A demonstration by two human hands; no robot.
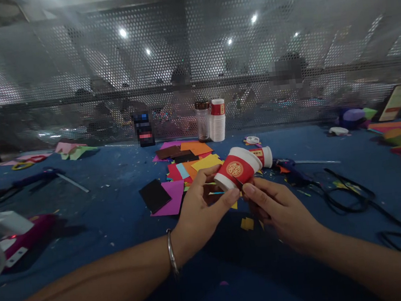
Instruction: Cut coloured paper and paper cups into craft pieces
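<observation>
Perforated metal (70,49) backs a blue surface (109,277), with coloured paper (207,162) beyond the left hand (196,212). That hand partly curls, thumb and fingers bracing a paper cup (235,167), tilted seemingly to present its side to the right hand (284,208), whose thumb and fingers press together beside it; what they pinch is unclear.

It's a cluttered blue table (104,216), this one. A dark-lidded jar (203,124) stands just left of the paper-cup stack (218,127). Nearer the person than that stack, coloured sheets (207,162) overlap; to its right, a red-and-white cup (266,157) lies sideways, then a glue gun (297,174). Well left sits a magenta power strip (33,238).
</observation>
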